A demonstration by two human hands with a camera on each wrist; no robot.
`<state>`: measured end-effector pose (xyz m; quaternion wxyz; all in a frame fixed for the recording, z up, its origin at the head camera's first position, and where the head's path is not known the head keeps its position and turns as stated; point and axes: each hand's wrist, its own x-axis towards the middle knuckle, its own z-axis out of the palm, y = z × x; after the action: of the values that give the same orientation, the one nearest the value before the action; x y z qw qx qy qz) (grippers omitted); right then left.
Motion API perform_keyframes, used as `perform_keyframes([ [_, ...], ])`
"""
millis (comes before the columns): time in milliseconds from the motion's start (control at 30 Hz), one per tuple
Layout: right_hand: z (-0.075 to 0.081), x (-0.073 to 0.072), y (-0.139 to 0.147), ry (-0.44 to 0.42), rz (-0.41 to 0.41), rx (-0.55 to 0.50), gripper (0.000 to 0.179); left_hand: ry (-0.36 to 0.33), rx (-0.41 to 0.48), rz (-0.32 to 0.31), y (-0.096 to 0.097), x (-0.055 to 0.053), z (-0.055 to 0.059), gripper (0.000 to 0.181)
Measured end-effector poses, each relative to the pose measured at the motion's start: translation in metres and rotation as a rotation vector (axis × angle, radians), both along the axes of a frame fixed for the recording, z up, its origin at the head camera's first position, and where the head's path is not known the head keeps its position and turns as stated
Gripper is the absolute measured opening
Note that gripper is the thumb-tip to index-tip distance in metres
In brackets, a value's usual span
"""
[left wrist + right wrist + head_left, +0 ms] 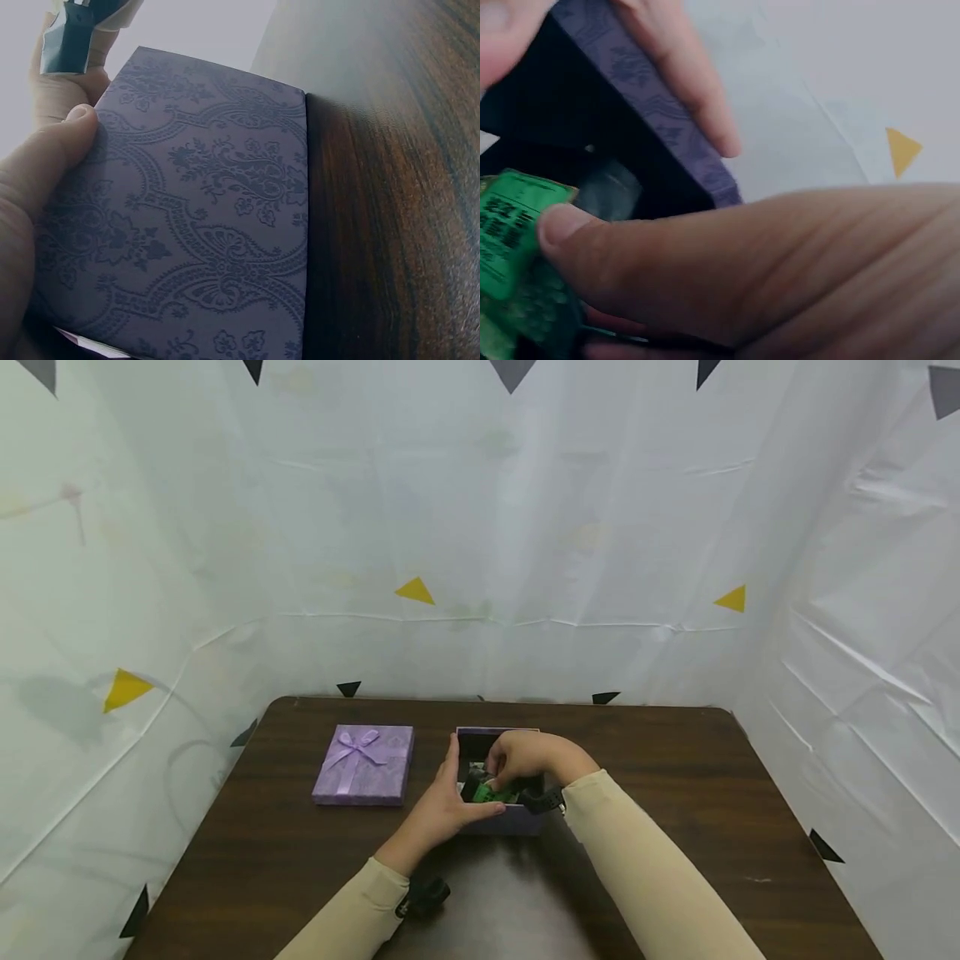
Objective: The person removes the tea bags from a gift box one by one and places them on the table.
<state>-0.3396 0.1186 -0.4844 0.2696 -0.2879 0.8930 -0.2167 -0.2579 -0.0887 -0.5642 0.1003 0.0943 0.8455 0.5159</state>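
Observation:
A purple patterned gift box (501,824) stands without its lid at the middle of the table. My left hand (437,814) holds its near left corner, fingers along the outer left side and thumb at the near rim. Inside the box, my right hand (534,755) pinches a small green packet (514,225) printed with dark characters; the thumb lies on the packet's edge in the right wrist view. Other small packets lie around it, partly hidden by the hand. The box's near wall (217,202) fills much of the left wrist view.
To the left of the box lies a lilac lid (386,768) with a ribbon bow. Both rest on a dark wooden table (675,827). White sheeting (465,527) with yellow and black triangles hangs behind and at the sides. Each wrist wears a black camera.

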Motion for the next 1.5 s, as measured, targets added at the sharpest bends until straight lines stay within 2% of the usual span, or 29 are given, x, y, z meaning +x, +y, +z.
perform_keyframes([
  [233, 0.001, -0.002, 0.009, -0.078, -0.016, -0.092, 0.011, 0.006, -0.009, 0.015, 0.003, 0.0, -0.001, 0.143],
  [467, 0.001, 0.0, 0.013, -0.06, -0.032, -0.17, 0.011, 0.003, -0.008, 0.034, 0.003, -0.001, -0.002, 0.147],
  [633, 0.0, 0.001, 0.019, -0.053, -0.104, -0.314, 0.012, 0.008, 0.003, 0.044, 0.003, -0.004, -0.003, 0.147],
  [833, -0.005, 0.008, 0.034, -0.033, -0.176, -0.519, 0.033, 0.016, 0.023, 0.04, 0.002, -0.002, -0.003, 0.148],
  [900, -0.006, 0.013, 0.04, -0.025, -0.196, -0.57, 0.033, 0.017, 0.02, 0.04, 0.003, -0.002, -0.002, 0.148],
  [1033, -0.011, 0.02, 0.051, 0.002, -0.293, -0.648, 0.019, 0.015, 0.022, 0.043, 0.004, 0.0, -0.002, 0.147],
  [1133, -0.016, 0.025, 0.059, 0.033, -0.391, -0.692, 0.014, 0.011, 0.028, 0.044, 0.004, 0.001, -0.002, 0.146],
  [1500, -0.032, 0.03, 0.09, 0.119, -0.664, -1.015, 0.032, 0.006, 0.032, 0.036, 0.002, 0.001, -0.001, 0.147],
])
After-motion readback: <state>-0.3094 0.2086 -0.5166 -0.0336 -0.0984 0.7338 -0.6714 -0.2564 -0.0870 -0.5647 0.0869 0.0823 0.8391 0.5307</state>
